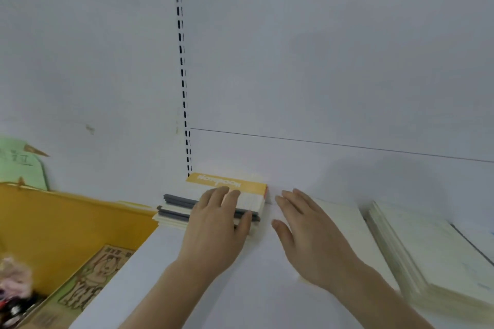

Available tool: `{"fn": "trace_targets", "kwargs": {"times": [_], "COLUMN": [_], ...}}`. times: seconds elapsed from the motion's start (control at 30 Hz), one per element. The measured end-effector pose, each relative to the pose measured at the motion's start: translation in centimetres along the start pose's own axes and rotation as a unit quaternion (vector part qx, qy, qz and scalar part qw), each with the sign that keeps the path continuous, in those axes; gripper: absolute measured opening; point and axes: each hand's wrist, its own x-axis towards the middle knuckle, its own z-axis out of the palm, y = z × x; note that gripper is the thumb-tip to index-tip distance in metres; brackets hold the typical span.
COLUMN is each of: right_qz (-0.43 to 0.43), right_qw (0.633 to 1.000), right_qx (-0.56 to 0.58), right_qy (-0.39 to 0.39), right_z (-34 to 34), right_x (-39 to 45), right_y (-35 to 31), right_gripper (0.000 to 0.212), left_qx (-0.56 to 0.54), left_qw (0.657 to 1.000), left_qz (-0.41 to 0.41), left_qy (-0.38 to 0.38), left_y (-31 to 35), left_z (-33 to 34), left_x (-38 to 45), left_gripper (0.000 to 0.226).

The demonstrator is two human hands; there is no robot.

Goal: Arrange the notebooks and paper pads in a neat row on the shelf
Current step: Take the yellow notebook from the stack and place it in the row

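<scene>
I see the notebook stack (213, 203) lying flat at the shelf's (213, 288) back left corner, about 11 o'clock from my wrists, orange-covered pad on top, long axis running 9 to 3 along the back panel. My left hand (216, 227) rests on it, grip flat, fingers straight, clasping nothing. My right hand (302, 232) lies spread just beside it at 3 o'clock, holding nothing. More pale pads (427, 254) lie at 4 o'clock.
</scene>
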Motion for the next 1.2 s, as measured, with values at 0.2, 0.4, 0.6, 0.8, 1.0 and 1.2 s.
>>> {"fn": "trace_targets", "kwargs": {"times": [0.2, 0.4, 0.6, 0.8, 1.0, 1.2], "right_qz": [0.013, 0.025, 0.123, 0.004, 0.068, 0.097], "right_qw": [0.998, 0.990, 0.964, 0.978, 0.981, 0.985], "right_qx": [-0.044, -0.138, -0.156, -0.040, 0.016, -0.134], "right_qy": [-0.040, 0.023, 0.175, 0.204, 0.182, -0.047], "right_z": [4.2, 5.2, 1.8, 3.5, 4.5, 5.2], "right_x": [4.6, 5.6, 4.2, 3.0, 3.0, 5.4], "right_y": [-4.4, -6.0, -9.6, -15.4, -11.6, -7.2], "right_gripper": [0.069, 0.021, 0.028, 0.032, 0.052, 0.045], "left_qx": [0.091, -0.154, -0.265, -0.510, -0.504, -0.502], "left_qw": [0.988, 0.987, 0.960, 0.851, 0.846, 0.845], "left_qz": [-0.012, 0.005, -0.050, -0.107, -0.166, -0.185], "left_qy": [-0.121, -0.052, 0.080, -0.059, 0.056, 0.011], "left_y": [-5.9, -9.4, -9.3, -5.8, -9.0, -11.7], "left_z": [-1.1, -3.1, -4.6, -5.7, -5.6, -5.5], "left_x": [-0.3, -0.2, -0.8, -0.9, -0.4, -0.8], "left_gripper": [0.090, 0.050, 0.042, 0.052, 0.048, 0.063]}}
